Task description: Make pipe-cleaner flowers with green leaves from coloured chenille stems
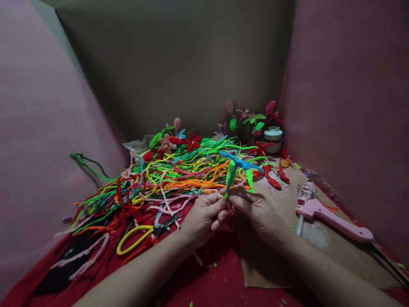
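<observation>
here, the left hand (204, 217) and right hand (257, 209) pinch the base of the blue-and-green flower (240, 163) before the fuzzy stems (191, 185). best to steady it low, fingertips close together — firm there, petals left uncrushed.

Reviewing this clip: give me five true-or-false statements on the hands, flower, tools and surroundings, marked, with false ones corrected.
1. The left hand and right hand meet at the stem of a blue pipe-cleaner flower. True.
2. The pink glue gun is in the right hand. False: it lies on the cardboard.
3. The yellow-handled scissors lie to the left of the left hand. True.
4. The loose pipe cleaners are all green. False: orange, yellow, red and pink ones are mixed in.
5. The white-lidded container stands at the front left. False: it stands at the back right.
</observation>
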Tool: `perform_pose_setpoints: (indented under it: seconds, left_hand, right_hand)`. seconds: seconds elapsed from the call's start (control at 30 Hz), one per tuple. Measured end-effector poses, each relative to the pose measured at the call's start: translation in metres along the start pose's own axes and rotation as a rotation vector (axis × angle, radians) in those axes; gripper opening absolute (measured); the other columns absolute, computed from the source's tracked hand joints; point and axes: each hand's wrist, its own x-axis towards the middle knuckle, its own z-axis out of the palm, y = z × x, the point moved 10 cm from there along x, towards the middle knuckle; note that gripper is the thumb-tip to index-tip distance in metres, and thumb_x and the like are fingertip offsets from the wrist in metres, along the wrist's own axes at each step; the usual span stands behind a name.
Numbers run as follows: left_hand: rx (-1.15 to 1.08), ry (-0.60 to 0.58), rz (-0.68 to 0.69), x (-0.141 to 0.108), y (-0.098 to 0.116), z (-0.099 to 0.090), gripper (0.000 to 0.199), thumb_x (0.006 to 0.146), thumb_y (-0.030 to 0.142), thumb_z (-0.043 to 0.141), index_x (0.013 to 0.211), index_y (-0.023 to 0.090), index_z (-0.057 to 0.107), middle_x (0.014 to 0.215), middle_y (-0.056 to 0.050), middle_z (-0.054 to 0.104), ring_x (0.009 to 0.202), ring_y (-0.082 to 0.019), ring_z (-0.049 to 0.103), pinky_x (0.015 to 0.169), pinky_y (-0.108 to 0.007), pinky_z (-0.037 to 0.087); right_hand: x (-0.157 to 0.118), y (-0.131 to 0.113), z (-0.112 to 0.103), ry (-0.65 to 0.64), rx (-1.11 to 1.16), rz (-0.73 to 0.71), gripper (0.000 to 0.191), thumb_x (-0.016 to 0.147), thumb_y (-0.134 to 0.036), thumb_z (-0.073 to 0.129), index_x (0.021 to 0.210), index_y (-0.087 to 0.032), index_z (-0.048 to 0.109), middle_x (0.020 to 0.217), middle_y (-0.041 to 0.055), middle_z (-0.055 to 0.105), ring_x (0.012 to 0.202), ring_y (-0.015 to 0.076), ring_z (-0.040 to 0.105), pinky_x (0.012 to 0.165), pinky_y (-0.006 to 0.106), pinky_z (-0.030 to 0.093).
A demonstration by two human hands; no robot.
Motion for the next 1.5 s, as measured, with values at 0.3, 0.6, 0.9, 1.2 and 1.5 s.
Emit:
perform_pose_setpoints:
  seconds: [0.3,0.6,0.9,1.2,1.5]
  left_hand:
    - [-0.256,-0.200,-0.123,-0.002,-0.013,0.014,0.013,0.083,0.023,0.057,0.076,0.011,0.058,0.047,0.008,0.039,0.031,0.001,0.020,0.040,-0.014,0.026]
    - [-0.203,-0.259,-0.136,-0.004,-0.012,0.021,0.019,0.082,0.029,0.058,0.076,0.011,0.058,0.045,0.007,0.043,0.031,0.000,0.025,0.040,-0.015,0.028]
    - [0.068,0.017,0.061,0.003,0.000,-0.004,0.020,0.082,0.033,0.057,0.079,0.013,0.056,0.057,0.003,0.053,0.040,-0.003,0.043,0.040,-0.015,0.030]
    - [0.392,0.216,0.312,-0.009,0.026,-0.012,0.014,0.075,0.024,0.064,0.072,0.015,0.054,0.060,0.006,0.053,0.053,-0.005,0.049,0.054,-0.017,0.040]
    - [0.074,0.011,0.032,0.003,-0.001,-0.006,0.020,0.079,0.030,0.061,0.070,0.014,0.052,0.051,0.004,0.056,0.033,-0.004,0.046,0.035,-0.014,0.030]
  right_hand:
    - [0.001,0.026,0.002,-0.019,0.304,0.079,0.006,0.073,-0.023,0.065,0.069,-0.020,0.069,0.064,-0.0009,0.062,0.065,0.0142,0.055,0.070,0.029,0.044]
    - [0.002,0.024,-0.003,-0.036,0.274,0.015,0.011,0.073,-0.022,0.066,0.062,-0.019,0.064,0.067,-0.0017,0.060,0.074,0.0151,0.055,0.082,0.031,0.040]
    - [-0.001,0.021,-0.007,0.054,0.216,0.019,0.012,0.071,-0.029,0.066,0.078,-0.020,0.069,0.077,0.0007,0.064,0.076,0.0174,0.058,0.074,0.032,0.043]
    - [-0.003,0.012,-0.013,0.127,-0.051,-0.035,0.008,0.074,-0.026,0.062,0.075,-0.020,0.068,0.076,-0.0006,0.061,0.077,0.0167,0.054,0.074,0.029,0.041]
    - [-0.004,0.013,-0.014,0.141,0.047,-0.050,0.012,0.073,-0.029,0.063,0.073,-0.019,0.071,0.080,0.0029,0.060,0.080,0.0179,0.054,0.076,0.032,0.043]
